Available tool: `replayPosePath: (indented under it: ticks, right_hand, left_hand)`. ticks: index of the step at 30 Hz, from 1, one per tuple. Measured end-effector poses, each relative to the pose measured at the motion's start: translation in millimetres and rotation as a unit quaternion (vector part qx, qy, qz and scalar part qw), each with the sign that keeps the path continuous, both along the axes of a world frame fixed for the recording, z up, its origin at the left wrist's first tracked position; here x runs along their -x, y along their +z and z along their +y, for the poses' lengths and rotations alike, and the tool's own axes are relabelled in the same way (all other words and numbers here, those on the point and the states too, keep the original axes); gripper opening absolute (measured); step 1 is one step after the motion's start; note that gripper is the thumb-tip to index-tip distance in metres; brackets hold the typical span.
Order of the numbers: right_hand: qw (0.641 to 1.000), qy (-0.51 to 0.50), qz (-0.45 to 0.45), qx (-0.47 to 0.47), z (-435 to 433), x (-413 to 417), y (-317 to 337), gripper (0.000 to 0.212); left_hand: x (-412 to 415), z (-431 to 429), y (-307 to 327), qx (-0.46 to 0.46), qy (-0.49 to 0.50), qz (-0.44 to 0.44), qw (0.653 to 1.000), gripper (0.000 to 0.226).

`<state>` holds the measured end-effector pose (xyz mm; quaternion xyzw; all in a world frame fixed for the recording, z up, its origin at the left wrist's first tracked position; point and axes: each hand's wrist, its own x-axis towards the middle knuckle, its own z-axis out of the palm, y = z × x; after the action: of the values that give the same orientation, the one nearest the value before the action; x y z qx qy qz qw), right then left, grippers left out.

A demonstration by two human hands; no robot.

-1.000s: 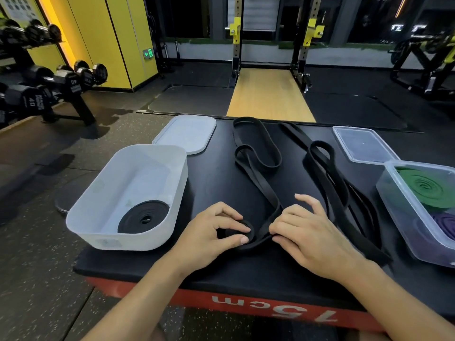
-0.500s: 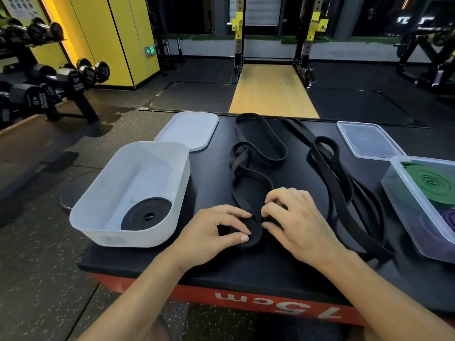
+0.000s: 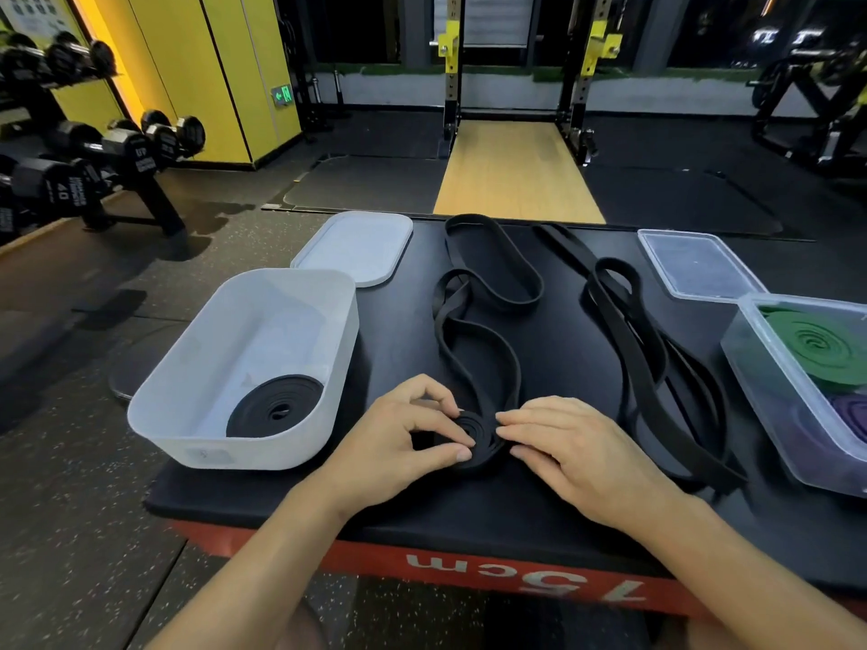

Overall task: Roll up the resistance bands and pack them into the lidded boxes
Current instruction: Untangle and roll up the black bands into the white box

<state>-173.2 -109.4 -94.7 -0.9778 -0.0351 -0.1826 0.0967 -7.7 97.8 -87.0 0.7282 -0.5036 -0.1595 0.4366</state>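
Left hand (image 3: 403, 438) has its grip clamped on the black resistance band (image 3: 474, 426), thumb and fingers pinching the small coil near the table's (image 3: 539, 499) front edge. Right hand (image 3: 577, 452) lies alongside, grip apart, with straight fingertips pressing the coil's right side. The loose length snakes off toward the far edge. At the left edge, a white box (image 3: 244, 455) holds a rolled black band (image 3: 274, 405). At the right edge, a clear box (image 3: 797, 443) holds a green roll (image 3: 816, 351) and a purple roll (image 3: 854, 415).
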Motion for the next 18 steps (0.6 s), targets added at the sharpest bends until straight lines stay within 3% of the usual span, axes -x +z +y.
replayPosePath:
  ticks: [6,9,11,14,18]
  right_hand:
    - [0.995,0.016,0.063,-0.077,3.6,-14.5,18.4,0.033]
    - [0.994,0.038,0.104,-0.013,2.7,-22.0,30.7,0.066]
    - [0.991,0.067,0.105,0.047,6.1,-27.4,37.1,0.075]
    - [0.985,0.100,0.143,0.017,10.5,-31.2,38.5,0.068]
    - [0.978,0.096,0.183,-0.039,3.9,-34.0,40.0,0.058]
  left_hand:
    - [-1.6,-0.7,1.8,-0.004,-0.014,0.016,1.000,0.017]
    - [0.4,0.7,5.2,-0.012,-0.012,0.052,0.998,0.043]
    - [2.1,0.9,6.6,-0.014,-0.010,0.063,0.998,0.068]
    - [2.9,1.2,8.3,-0.026,-0.010,0.055,0.998,0.108]
    - [3.4,2.5,9.7,-0.022,-0.018,0.055,0.998,0.116]
